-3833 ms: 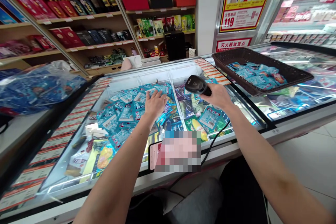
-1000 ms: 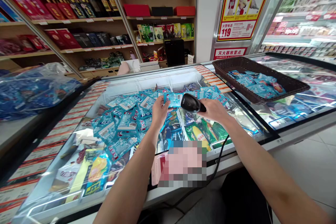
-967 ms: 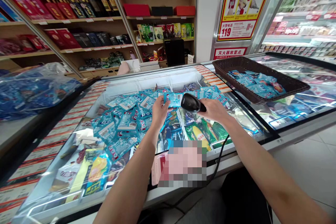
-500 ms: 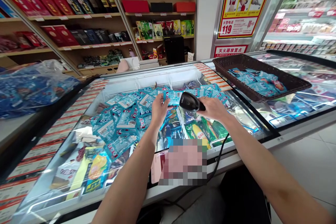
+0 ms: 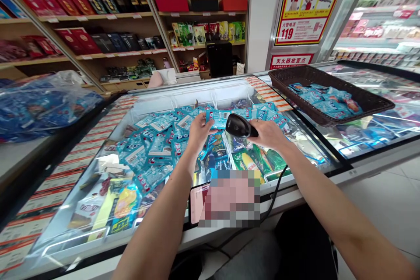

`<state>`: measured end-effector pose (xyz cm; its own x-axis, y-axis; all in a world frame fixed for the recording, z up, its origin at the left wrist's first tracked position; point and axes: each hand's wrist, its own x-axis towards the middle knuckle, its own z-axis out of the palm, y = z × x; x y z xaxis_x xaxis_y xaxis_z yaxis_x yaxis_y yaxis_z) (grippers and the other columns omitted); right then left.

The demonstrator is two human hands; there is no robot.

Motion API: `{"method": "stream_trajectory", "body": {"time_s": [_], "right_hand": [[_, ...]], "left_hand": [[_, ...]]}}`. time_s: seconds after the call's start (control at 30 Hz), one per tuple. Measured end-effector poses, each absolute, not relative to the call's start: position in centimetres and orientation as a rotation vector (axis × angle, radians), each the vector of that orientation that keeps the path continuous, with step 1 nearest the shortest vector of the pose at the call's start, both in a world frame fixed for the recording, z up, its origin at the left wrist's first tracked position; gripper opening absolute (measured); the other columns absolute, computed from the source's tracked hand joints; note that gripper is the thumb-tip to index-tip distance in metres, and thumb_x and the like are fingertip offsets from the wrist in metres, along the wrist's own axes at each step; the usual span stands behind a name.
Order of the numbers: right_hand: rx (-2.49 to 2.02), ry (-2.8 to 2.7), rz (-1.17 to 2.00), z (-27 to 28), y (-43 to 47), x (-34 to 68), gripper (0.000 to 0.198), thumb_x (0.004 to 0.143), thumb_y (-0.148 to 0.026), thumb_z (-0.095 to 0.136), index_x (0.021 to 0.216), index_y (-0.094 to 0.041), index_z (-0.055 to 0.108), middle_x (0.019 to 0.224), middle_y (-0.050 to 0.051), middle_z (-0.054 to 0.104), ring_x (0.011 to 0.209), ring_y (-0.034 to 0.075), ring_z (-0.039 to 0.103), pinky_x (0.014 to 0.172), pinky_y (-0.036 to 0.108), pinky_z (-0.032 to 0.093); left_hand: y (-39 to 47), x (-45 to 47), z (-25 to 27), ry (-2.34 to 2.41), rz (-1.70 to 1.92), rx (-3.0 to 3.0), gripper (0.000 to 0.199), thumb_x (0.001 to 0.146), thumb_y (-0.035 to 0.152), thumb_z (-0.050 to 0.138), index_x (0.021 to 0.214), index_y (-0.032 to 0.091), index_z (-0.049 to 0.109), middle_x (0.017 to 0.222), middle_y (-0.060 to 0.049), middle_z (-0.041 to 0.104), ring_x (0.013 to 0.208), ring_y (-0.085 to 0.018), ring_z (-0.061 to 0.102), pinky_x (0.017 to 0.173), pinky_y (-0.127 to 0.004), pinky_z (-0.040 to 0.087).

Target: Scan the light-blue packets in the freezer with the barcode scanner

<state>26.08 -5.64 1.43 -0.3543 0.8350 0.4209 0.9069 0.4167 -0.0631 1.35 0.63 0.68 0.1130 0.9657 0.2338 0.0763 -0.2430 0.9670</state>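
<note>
Crosswise, a blue packet [image 5: 219, 120] is extending rightward, left hand [image 5: 199, 132] pinching its end, right hand [image 5: 268, 134] gripping a left-facing scanner [image 5: 239, 126].

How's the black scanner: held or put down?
Held: the right hand grips the black scanner, its head near a blue packet.

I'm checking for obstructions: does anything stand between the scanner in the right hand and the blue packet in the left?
Nothing visible does. In this view, the black scanner in the right hand directly overlaps the blue packet in the left hand; whether they touch, I cannot tell.
</note>
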Motion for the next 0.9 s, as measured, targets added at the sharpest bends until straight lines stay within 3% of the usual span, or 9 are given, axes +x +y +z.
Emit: {"method": "stream_trajectory", "body": {"time_s": [0.4, 0.63, 0.9], "right_hand": [[-1.474, -2.281, -0.235, 1.33, -5.57, 26.13, 0.039, 0.076, -0.038, 0.061, 0.109, -0.018, 0.059, 0.093, 0.007, 0.07, 0.077, 0.021, 0.063, 0.062, 0.03, 0.04], [-1.468, -2.291, -0.215, 1.59, -5.72, 26.09, 0.038, 0.077, -0.037, 0.06, 0.109, -0.017, 0.058, 0.096, 0.007, 0.07, 0.08, 0.022, 0.064, 0.063, 0.03, 0.04], [-1.463, -2.263, -0.211, 1.54, -5.74, 26.1, 0.039, 0.077, -0.037, 0.06, 0.11, -0.017, 0.058, 0.094, 0.008, 0.069, 0.078, 0.021, 0.062, 0.063, 0.029, 0.038]], "left_hand": [[0.37, 1.28, 1.29, 1.108, 1.253, 1.562, 0.028, 0.071, 0.04, 0.064, 0.088, 0.019, 0.055, 0.07, 0.003, 0.052, 0.062, -0.007, 0.046, 0.069, -0.036, 0.06], [0.38, 1.32, 1.19, 1.112, 1.253, 1.553, 0.03, 0.073, 0.04, 0.063, 0.093, 0.019, 0.056, 0.077, 0.0, 0.058, 0.069, -0.011, 0.055, 0.071, -0.039, 0.06], [0.64, 1.09, 0.78, 1.108, 1.258, 1.588, 0.029, 0.073, 0.041, 0.062, 0.093, 0.02, 0.056, 0.071, 0.002, 0.053, 0.065, -0.009, 0.052, 0.072, -0.039, 0.06]]}}
